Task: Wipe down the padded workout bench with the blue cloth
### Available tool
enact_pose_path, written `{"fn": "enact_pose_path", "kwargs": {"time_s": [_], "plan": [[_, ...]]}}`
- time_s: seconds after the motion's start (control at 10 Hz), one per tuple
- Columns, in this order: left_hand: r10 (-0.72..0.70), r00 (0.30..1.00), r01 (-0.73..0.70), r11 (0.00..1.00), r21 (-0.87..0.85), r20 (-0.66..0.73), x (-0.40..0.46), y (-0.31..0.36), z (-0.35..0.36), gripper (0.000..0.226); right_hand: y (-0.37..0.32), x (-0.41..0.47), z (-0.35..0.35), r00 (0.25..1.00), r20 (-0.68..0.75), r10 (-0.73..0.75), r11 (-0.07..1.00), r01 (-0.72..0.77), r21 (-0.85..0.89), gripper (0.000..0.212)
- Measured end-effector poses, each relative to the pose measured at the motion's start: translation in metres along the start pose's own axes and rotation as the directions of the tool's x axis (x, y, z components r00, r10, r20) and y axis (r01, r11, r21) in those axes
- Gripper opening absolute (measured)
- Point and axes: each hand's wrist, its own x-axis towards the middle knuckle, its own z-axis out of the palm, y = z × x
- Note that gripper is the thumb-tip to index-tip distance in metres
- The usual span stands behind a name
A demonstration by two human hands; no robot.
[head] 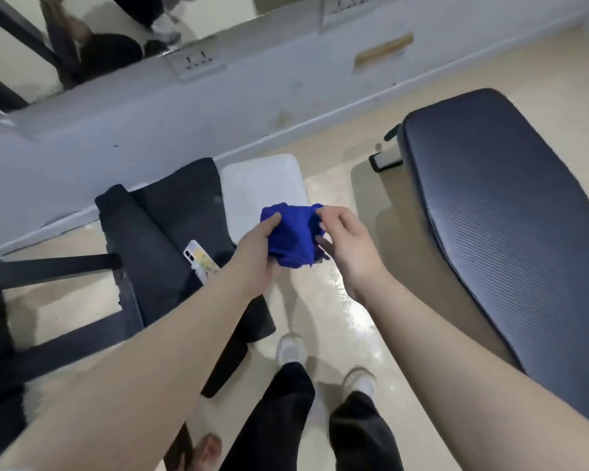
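Observation:
A bunched blue cloth (pixel 291 237) hangs in the air in the middle of the view, above the floor. My left hand (pixel 257 249) grips its left side with the thumb on top. My right hand (pixel 342 241) pinches the cloth's upper right edge. The padded workout bench (pixel 497 212), dark navy with a ribbed surface, stretches along the right side, apart from both hands and the cloth.
A black padded seat (pixel 170 226) with a phone (pixel 199 261) on it stands to the left, on a dark metal frame (pixel 48 266). A white pad (pixel 262 185) lies behind the cloth. A grey wall (pixel 150 124) with sockets and a mirror runs behind. My feet (pixel 291 348) stand on glossy beige floor.

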Motion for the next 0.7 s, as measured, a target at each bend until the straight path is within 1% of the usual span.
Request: {"fn": "enact_pose_path", "kwargs": {"time_s": [0.1, 0.2, 0.3, 0.4, 0.5, 0.6, 0.7], "plan": [[-0.022, 0.999, 0.024, 0.999, -0.035, 0.049, 0.045, 0.005, -0.017, 0.034, 0.022, 0.055, 0.024, 1.0, -0.007, 0.018, 0.997, -0.019, -0.071, 0.01], [-0.011, 0.996, 0.013, 1.0, -0.024, 0.084, 0.099, 0.003, -0.033, 0.036, 0.047, 0.114, 0.046, 0.997, 0.025, 0.07, 0.993, -0.068, -0.094, 0.023], [0.0, 1.0, -0.001, 0.999, -0.034, -0.019, 0.161, 0.006, -0.052, 0.033, 0.076, 0.179, 0.065, 0.978, 0.069, 0.194, 0.981, -0.194, -0.018, 0.044], [0.068, 0.992, -0.064, 0.997, 0.037, -0.11, 0.225, 0.005, -0.069, 0.031, 0.107, 0.247, 0.079, 0.951, 0.109, 0.291, 0.948, -0.301, 0.1, 0.05], [0.215, 0.952, -0.154, 0.951, 0.268, -0.217, 0.283, 0.001, -0.077, 0.026, 0.136, 0.301, 0.088, 0.931, 0.13, 0.342, 0.926, -0.357, 0.12, 0.057], [0.283, 0.913, -0.051, 0.792, 0.608, -0.293, 0.326, -0.012, -0.093, 0.037, 0.159, 0.335, 0.083, 0.942, 0.014, 0.336, 0.92, -0.325, -0.217, 0.067], [0.218, 0.91, 0.069, 0.759, 0.647, -0.353, 0.324, -0.016, -0.105, 0.053, 0.16, 0.34, 0.066, 0.961, -0.197, 0.192, 0.796, -0.27, -0.541, 0.068]]}}
